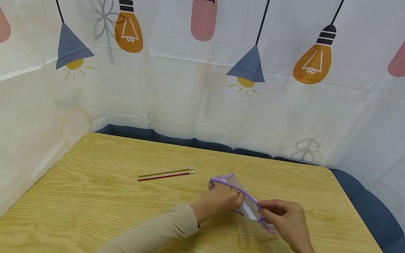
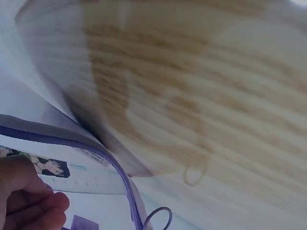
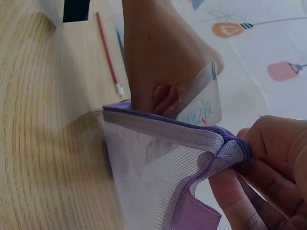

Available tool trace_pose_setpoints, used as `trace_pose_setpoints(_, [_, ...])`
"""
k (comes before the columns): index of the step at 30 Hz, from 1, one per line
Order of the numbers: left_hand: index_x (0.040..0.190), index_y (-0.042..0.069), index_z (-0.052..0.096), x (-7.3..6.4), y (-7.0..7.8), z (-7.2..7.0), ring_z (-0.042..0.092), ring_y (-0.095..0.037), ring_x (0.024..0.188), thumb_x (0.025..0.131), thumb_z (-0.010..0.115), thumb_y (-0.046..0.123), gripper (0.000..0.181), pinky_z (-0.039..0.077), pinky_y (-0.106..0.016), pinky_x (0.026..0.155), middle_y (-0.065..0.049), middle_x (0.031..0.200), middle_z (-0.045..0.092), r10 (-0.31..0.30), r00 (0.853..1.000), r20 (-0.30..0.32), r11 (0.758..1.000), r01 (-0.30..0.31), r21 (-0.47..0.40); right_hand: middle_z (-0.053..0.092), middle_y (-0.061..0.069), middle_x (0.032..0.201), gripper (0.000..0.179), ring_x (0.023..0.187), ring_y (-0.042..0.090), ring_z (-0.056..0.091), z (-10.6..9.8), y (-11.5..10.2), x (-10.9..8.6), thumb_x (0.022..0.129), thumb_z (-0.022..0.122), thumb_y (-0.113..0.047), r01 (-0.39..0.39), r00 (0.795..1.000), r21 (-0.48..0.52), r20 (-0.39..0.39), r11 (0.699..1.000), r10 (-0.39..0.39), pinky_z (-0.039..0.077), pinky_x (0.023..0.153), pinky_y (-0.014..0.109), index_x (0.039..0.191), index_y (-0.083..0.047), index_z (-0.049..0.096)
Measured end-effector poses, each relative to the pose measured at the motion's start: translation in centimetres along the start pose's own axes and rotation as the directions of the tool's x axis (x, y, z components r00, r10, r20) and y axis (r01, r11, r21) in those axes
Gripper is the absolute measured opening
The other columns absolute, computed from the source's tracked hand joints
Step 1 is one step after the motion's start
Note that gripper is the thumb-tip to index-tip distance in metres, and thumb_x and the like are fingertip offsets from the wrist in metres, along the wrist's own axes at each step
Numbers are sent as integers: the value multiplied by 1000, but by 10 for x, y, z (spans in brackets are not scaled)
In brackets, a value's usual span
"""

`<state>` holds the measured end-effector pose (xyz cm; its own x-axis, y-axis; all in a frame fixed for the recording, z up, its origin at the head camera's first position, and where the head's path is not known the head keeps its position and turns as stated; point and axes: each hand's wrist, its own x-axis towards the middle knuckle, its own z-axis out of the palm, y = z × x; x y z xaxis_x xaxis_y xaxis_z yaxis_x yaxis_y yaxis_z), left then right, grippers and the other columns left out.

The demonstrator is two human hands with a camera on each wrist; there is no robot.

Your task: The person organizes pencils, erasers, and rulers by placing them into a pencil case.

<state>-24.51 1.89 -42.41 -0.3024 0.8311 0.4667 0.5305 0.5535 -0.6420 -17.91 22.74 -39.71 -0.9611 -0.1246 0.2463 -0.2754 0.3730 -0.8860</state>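
Note:
A see-through mesh zipper pouch (image 1: 224, 177) with purple edging is held tilted over the table, its zipper open. My right hand (image 1: 288, 224) pinches its near right corner by the zipper end, thumb against fingers (image 3: 225, 196). My left hand (image 1: 220, 200) reaches into the pouch's mouth, fingers curled (image 2: 36, 211). They grip a clear printed ruler (image 3: 206, 103), whose end sticks up past the zipper in the right wrist view. Small cartoon figures (image 2: 50, 167) show on it in the left wrist view. The left fingertips are partly hidden by the pouch edge.
Two pencils, one gold (image 1: 165, 173) and one red (image 1: 165, 177), lie side by side left of the pouch. The wooden table (image 1: 95, 198) ends at a back edge before a white curtain (image 1: 206, 100) printed with lamps. Dark blue seating (image 1: 386, 222) runs along the right.

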Motion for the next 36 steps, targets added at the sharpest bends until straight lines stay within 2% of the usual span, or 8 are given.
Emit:
trace_pose_setpoints(5, [71, 24, 58, 4, 3, 1, 43, 1, 49, 88, 65, 15, 20, 38, -18, 42, 12, 58, 51, -21, 999, 27, 1000, 21, 0, 71, 16, 93, 13, 76, 21, 69, -2, -1, 0, 86, 72, -2, -16, 1000, -15, -11, 1000, 16, 56, 61, 31, 97, 2, 74])
trace_pose_setpoints(13, [84, 19, 63, 1, 0, -5, 52, -1, 57, 95, 63, 18, 11, 41, -17, 47, 8, 70, 60, -3, 989, 146, 990, 24, -136, 71, 15, 95, 14, 76, 18, 68, -3, -1, 0, 86, 73, -6, -41, 999, -44, -38, 998, 39, 55, 60, 30, 98, 0, 75])
trace_pose_setpoints(16, [89, 16, 65, -2, -4, -8, 57, -3, 63, 94, 65, 20, 6, 43, -16, 51, 5, 77, 64, -25, 988, 151, 958, 67, -278, 71, 15, 94, 15, 75, 17, 68, -3, -1, 0, 86, 73, -6, -49, 998, -29, -37, 998, 48, 55, 61, 30, 99, 1, 74])
trace_pose_setpoints(20, [87, 13, 65, -8, -9, -12, 56, -5, 64, 90, 69, 18, 7, 43, -15, 53, 4, 79, 64, -58, 993, 105, 880, 101, -463, 71, 15, 94, 15, 75, 17, 68, -3, -1, 0, 86, 72, -6, -45, 998, -13, -32, 999, 45, 55, 62, 30, 99, 1, 74])
trace_pose_setpoints(25, [82, 12, 61, -15, -13, -12, 53, -6, 63, 83, 76, 14, 15, 41, -15, 55, 4, 76, 60, -33, 999, -9, 824, 22, -566, 71, 16, 94, 14, 75, 17, 68, -3, -1, 0, 86, 72, -5, -41, 999, -3, -31, 999, 40, 56, 62, 30, 99, 2, 74])
trace_pose_setpoints(28, [84, 12, 60, -17, -14, -10, 54, -6, 65, 85, 74, 19, 15, 42, -15, 57, 4, 76, 61, 28, 998, -61, 856, -55, -514, 71, 15, 94, 15, 75, 18, 68, -3, -2, 0, 86, 72, -6, -38, 999, -4, -30, 999, 38, 56, 62, 30, 99, 2, 74])
trace_pose_setpoints(32, [91, 14, 60, -18, -14, -9, 56, -4, 65, 92, 65, 23, 11, 43, -14, 56, 6, 77, 61, 124, 989, -77, 927, -143, -347, 71, 15, 94, 14, 77, 21, 69, -3, -4, 0, 86, 73, -7, -31, 999, -16, -23, 999, 31, 56, 62, 30, 98, 1, 74])
trace_pose_setpoints(36, [91, 15, 60, -16, -12, -11, 55, -3, 62, 95, 62, 23, 9, 43, -15, 53, 6, 74, 60, 154, 986, -70, 957, -167, -236, 71, 15, 94, 13, 78, 24, 69, -3, -4, -1, 86, 73, -6, -26, 1000, -27, -15, 999, 25, 55, 60, 30, 98, 0, 75])
